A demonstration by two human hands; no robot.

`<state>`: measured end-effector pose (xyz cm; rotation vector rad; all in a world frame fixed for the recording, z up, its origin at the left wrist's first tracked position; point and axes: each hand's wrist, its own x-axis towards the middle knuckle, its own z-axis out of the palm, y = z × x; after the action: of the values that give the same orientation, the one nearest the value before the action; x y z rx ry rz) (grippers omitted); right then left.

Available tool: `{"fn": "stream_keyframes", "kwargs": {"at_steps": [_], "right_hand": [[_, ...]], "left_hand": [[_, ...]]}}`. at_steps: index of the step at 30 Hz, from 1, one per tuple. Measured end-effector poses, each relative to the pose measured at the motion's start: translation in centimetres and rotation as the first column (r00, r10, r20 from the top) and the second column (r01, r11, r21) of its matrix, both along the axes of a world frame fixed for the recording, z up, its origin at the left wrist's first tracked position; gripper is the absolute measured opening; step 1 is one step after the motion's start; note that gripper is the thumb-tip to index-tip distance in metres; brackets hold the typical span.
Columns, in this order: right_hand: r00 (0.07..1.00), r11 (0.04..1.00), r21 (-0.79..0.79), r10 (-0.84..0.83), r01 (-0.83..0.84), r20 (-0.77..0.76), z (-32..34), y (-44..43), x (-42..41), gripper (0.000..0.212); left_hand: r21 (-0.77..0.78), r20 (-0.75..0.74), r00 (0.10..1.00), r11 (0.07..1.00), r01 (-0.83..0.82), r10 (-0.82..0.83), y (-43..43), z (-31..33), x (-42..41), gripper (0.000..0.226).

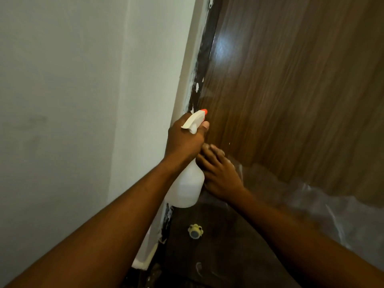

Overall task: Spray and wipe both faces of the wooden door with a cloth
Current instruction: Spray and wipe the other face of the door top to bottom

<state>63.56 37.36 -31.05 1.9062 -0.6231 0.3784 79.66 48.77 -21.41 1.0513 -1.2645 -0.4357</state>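
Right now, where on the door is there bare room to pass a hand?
Free: the bare door above the right hand, right of the dark frame edge. Crowded: by that edge, where the left hand grips the spray bottle; plastic film covers lower down.

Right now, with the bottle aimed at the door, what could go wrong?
The left hand holds the bottle with its nozzle beside the frame and wall; spray may land there, not on the door.
The right hand lies on the door just below the nozzle and could get sprayed.
Clear film covers the lower door; liquid might run behind it.
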Motion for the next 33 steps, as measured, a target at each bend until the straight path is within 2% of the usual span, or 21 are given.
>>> {"fn": "stream_keyframes", "kwargs": {"at_steps": [2, 3, 4, 6, 7, 8, 10, 12, 14, 16, 19, 22, 24, 27, 29, 31, 33], "right_hand": [[0.998, 0.998, 0.026, -0.063, 0.064, -0.02, -1.5, 0.9, -3.5, 0.07], [0.996, 0.997, 0.024, -0.077, 0.076, 0.052, -0.9, 1.4, -4.8, 0.07], [0.98, 0.996, 0.012, -0.091, 0.09, 0.179, 0.5, 1.7, -5.3, 0.069], [0.857, 0.991, -0.017, -0.105, 0.131, 0.504, 5.3, 1.8, -3.9, 0.064], [0.784, 0.989, -0.024, -0.098, 0.143, 0.612, 8.1, 1.6, -2.1, 0.061], [0.752, 0.988, -0.023, -0.102, 0.153, 0.651, 10.5, 1.1, 0.1, 0.06], [0.786, 0.985, -0.035, -0.112, 0.168, 0.608, 13.2, 0.2, 3.9, 0.059], [0.879, 0.983, -0.111, -0.078, 0.147, 0.47, 12.9, -0.8, 5.7, 0.057], [0.944, 0.986, -0.14, -0.04, 0.09, 0.329, 9.8, -1.3, 5.4, 0.058], [0.984, 0.997, -0.068, -0.026, 0.039, 0.176, 4.8, -0.9, 4.0, 0.063], [0.998, 0.998, 0.024, -0.05, 0.05, -0.024, -2.1, 0.3, 0.0, 0.069], [0.999, 0.999, 0.007, -0.037, 0.037, 0.039, -5.0, 1.7, -5.6, 0.064], [0.976, 0.997, -0.023, -0.061, 0.068, 0.211, -4.2, 2.7, -8.8, 0.06], [0.846, 0.991, -0.037, -0.087, 0.125, 0.526, -1.3, 3.2, -8.9, 0.056], [0.783, 0.987, -0.034, -0.105, 0.159, 0.613, -0.4, 2.7, -6.7, 0.055], [0.823, 0.99, -0.057, -0.072, 0.126, 0.564, -1.3, 1.6, -5.5, 0.053], [0.93, 0.998, -0.06, 0.001, 0.023, 0.367, -3.7, 1.0, -6.1, 0.053]], "left_hand": [[-0.007, 0.002, 1.0, 1.0, 0.027, -0.027, 0.2, -0.2, 0.2, 0.047], [-0.009, 0.001, 0.999, 0.999, 0.033, -0.033, 0.2, -0.3, 0.3, 0.047], [-0.003, -0.003, 0.999, 0.999, 0.036, -0.036, 0.3, -0.4, 0.5, 0.046], [0.012, -0.006, 0.999, 0.999, 0.043, -0.043, 0.2, -0.6, 0.8, 0.048], [0.021, -0.001, 0.999, 0.999, 0.042, -0.042, 0.0, -0.8, 1.0, 0.048], [0.035, 0.006, 0.999, 0.999, 0.039, -0.039, -0.1, -1.0, 1.1, 0.048], [0.044, 0.0, 0.999, 0.998, 0.035, -0.035, -0.3, -1.4, 1.2, 0.047], [0.02, -0.002, 1.0, 1.0, 0.019, -0.019, -0.3, -1.4, 1.6, 0.046], [0.005, -0.003, 1.0, 1.0, 0.002, -0.002, -0.4, -1.4, 2.1, 0.045], [-0.005, 0.004, 1.0, 1.0, -0.006, 0.006, -0.4, -1.3, 2.4, 0.044], [0.004, 0.026, 0.999, 1.0, -0.02, 0.02, -0.5, -1.7, 2.3, 0.043], [0.02, 0.014, 1.0, 1.0, 0.016, -0.016, -0.7, -2.5, 1.6, 0.044], [0.049, -0.019, 0.999, 0.998, 0.046, -0.045, -0.7, -3.2, 0.9, 0.043], [0.075, -0.037, 0.997, 0.995, 0.072, -0.069, -0.7, -4.1, -0.4, 0.043], [0.077, -0.044, 0.996, 0.994, 0.079, -0.076, -0.7, -4.6, -1.4, 0.044], [0.075, -0.05, 0.995, 0.993, 0.09, -0.086, -0.8, -5.3, -2.3, 0.046], [0.062, -0.027, 0.995, 0.993, 0.098, -0.097, -0.8, -5.9, -3.0, 0.047]]}}
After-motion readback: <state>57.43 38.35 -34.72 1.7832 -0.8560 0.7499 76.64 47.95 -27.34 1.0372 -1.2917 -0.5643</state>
